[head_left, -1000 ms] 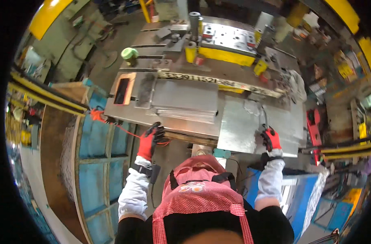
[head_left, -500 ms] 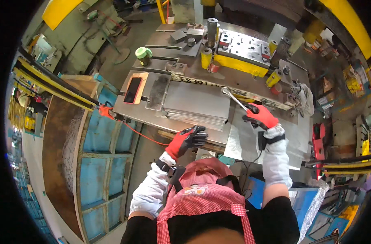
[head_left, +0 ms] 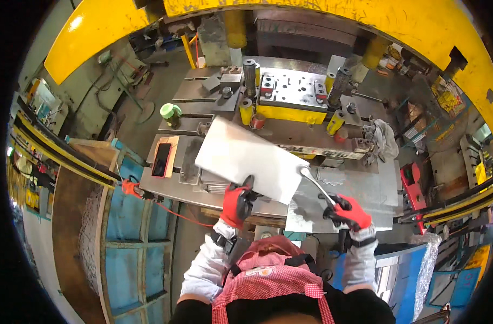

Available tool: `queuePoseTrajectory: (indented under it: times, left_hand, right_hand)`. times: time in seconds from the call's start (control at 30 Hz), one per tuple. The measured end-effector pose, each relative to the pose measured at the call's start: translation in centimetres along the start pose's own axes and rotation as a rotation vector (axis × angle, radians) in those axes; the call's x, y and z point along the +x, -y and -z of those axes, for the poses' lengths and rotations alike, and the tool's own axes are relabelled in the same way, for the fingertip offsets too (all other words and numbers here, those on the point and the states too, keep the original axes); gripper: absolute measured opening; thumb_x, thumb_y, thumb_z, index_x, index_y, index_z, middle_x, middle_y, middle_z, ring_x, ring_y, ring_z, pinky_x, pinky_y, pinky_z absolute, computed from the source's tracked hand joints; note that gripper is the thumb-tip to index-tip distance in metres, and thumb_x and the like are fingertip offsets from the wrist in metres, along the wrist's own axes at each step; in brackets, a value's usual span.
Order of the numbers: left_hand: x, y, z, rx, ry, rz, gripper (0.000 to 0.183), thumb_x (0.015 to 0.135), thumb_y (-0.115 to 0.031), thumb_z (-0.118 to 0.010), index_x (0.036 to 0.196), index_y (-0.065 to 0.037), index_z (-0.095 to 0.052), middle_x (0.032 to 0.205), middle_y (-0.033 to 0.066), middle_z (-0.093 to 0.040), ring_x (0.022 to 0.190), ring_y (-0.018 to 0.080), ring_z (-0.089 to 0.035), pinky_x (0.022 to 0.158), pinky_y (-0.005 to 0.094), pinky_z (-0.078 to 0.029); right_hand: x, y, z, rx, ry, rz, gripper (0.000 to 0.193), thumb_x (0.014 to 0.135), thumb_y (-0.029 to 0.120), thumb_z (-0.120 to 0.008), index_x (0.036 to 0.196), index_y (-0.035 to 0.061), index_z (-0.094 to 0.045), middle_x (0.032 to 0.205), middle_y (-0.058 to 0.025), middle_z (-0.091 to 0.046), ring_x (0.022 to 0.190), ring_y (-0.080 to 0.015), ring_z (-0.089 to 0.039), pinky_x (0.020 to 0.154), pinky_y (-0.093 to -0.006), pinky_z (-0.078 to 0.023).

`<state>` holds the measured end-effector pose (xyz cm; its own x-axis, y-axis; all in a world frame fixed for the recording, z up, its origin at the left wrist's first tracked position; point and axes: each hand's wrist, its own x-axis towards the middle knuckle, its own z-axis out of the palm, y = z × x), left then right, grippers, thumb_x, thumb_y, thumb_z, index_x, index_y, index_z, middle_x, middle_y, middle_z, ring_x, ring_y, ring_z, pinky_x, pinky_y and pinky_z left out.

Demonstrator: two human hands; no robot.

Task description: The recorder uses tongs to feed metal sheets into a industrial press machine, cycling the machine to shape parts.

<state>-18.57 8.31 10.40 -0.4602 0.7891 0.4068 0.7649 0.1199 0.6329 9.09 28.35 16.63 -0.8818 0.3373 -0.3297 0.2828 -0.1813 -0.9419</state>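
A bare metal sheet is raised and tilted above the stack of sheets on the press bed. My left hand, in a red and black glove, pinches the sheet's near edge. My right hand, gloved alike, is closed round the handle of a metal rod tool with a round head. That head touches the sheet at its right end. Most of the stack is hidden under the raised sheet.
Behind is a die block with a yellow base between upright posts. A phone and a green-lidded bottle stand left. A flat sheet lies right. The yellow press frame arches overhead; a grey rag lies far right.
The top sheet has come up off the stack and tilted. My left hand has gone from open to gripping its near edge. The rod tool's head has moved nearer me with the sheet.
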Motion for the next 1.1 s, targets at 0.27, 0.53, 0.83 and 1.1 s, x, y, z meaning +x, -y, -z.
queuePoseTrajectory:
  times: [0.27,0.53,0.83,1.1]
  left_hand:
    - [17.8,-0.1,-6.2,-1.462,0.364,0.455,0.024,0.086,-0.024,-0.053,0.095,-0.003,-0.058,0.081,0.0007,-0.06,0.067,0.0097,-0.056,0.061,0.0276,-0.046]
    - [23.8,12.5,-11.9,-0.389,0.126,-0.284,0.024,0.088,-0.026,-0.05,0.093,-0.005,-0.061,0.081,0.0047,-0.061,0.07,0.0091,-0.055,0.065,0.026,-0.046]
    - [11.8,-2.2,-10.5,-1.887,0.398,0.538,0.038,0.091,-0.035,-0.042,0.117,-0.008,-0.051,0.102,0.0082,-0.062,0.082,0.0191,-0.062,0.067,0.0348,-0.053]
    - [13.1,-1.5,-10.0,-1.792,0.325,0.621,0.03,0.09,-0.032,-0.046,0.098,-0.004,-0.053,0.084,0.0178,-0.063,0.069,0.0255,-0.064,0.064,0.0343,-0.054]
  right_hand:
    - [-2.7,-1.8,-3.3,0.333,-0.269,0.07,0.047,0.079,0.009,-0.055,0.124,0.0042,-0.044,0.076,-0.0021,-0.058,0.058,-0.0064,-0.049,0.051,-0.0195,-0.039]
    - [2.8,-0.3,-3.6,0.404,-0.218,0.173,0.05,0.081,0.009,-0.055,0.128,0.0049,-0.039,0.081,-0.0039,-0.058,0.05,-0.0062,-0.045,0.044,-0.0205,-0.038]
    - [2.7,0.1,-2.2,0.421,-0.286,0.165,0.051,0.079,0.01,-0.056,0.128,0.0057,-0.04,0.076,-0.0035,-0.059,0.049,-0.0062,-0.045,0.042,-0.0206,-0.036]
    - [4.2,-0.3,-4.2,0.405,-0.249,0.172,0.048,0.082,0.01,-0.056,0.127,0.0056,-0.041,0.073,0.0003,-0.056,0.048,-0.0053,-0.044,0.042,-0.0203,-0.035]
